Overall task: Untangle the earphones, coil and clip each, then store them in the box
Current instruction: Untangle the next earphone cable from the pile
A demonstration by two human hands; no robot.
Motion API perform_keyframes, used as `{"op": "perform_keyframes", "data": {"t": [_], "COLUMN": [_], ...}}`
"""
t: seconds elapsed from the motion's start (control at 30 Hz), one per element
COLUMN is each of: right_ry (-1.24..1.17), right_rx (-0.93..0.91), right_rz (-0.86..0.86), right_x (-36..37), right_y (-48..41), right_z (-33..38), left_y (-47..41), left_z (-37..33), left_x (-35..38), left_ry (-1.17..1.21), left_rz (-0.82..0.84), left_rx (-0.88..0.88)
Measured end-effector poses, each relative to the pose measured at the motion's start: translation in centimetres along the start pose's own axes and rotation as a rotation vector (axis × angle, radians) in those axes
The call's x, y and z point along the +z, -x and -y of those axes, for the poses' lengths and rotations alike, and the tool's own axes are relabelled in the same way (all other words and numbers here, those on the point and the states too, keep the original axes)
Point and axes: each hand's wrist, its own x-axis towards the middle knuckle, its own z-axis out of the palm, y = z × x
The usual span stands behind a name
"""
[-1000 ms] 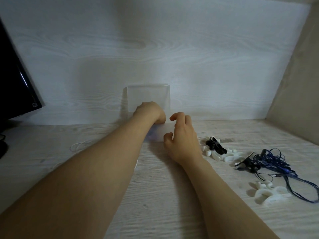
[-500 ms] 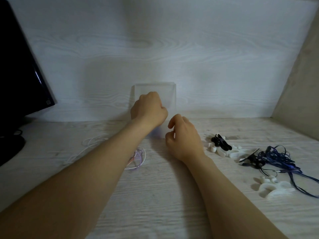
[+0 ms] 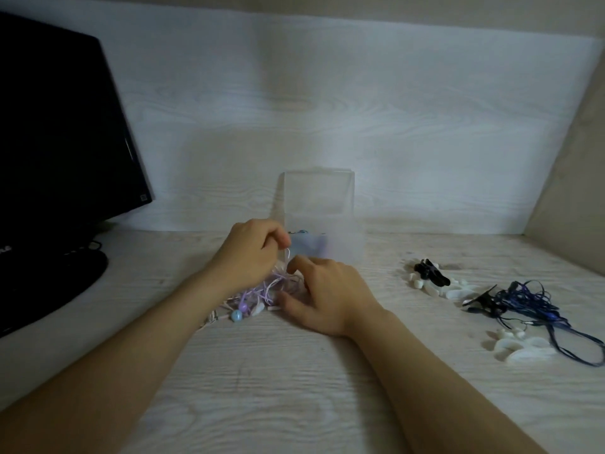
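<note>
Tangled on the surface [image 3: 294,388] at centre, just to the near side of the open translucent box [image 3: 340,247]: pale lilac earphones [image 3: 262,291], under both hands. Pinching one raised strand with the left grip [image 3: 252,253], fingers clenched round it. Bent down into the heap with the right grip [image 3: 327,290], thumb splayed on the wood; cannot tell whether grasping a cord or only pressing.

Probably very light, limp and springy, prone to snagging at loops; buds [image 3: 236,315] hard and smooth, likely slippery. Best taken by a bud or the plug end and drawn through slowly, never yanked at the thin joints.

Lying well apart at right: dark blue earphones [image 3: 530,299], black clips [image 3: 432,275], white winders [image 3: 523,348].

On the monitor [image 3: 59,126] at far left: a small sticker and pale letters at the edge, too small to read. No other writing seen.
</note>
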Motion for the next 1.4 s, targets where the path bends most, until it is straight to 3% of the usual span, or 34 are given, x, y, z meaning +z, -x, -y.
{"op": "perform_keyframes", "data": {"t": [0.17,0.33,0.5,0.63,0.87,1.2,1.4], "right_ry": [0.067,0.097,-0.547,-1.038,-1.290,-1.602,-1.470], "right_rx": [-0.077,0.046,0.579,0.813,0.857,0.919,1.004], "right_rz": [-0.030,-0.085,-0.448,-0.522,-0.660,-0.780,-0.842], "right_x": [-0.2,0.3,-0.2,-1.5,-3.0,-4.3,-4.6], "right_y": [-0.3,-0.5,-0.7,-0.6,-0.5,-1.0,-0.9], "right_z": [0.4,0.0,-1.6,-2.7,-2.2,-1.1,-2.0], "left_y": [2.6,3.0,3.5,3.5,3.4,3.7,3.7], "left_z": [1.6,2.3,1.9,2.1,1.8,1.4,2.1], "left_x": [0.0,-0.1,0.4,1.3,2.3,2.3,2.5], "left_ry": [0.103,0.206,0.153,0.038,-0.258,-0.341,-0.493], "left_rz": [-0.119,-0.100,0.018,0.160,0.147,0.073,0.077], "left_rx": [-0.029,-0.086,-0.050,0.019,0.173,0.025,-0.091]}}
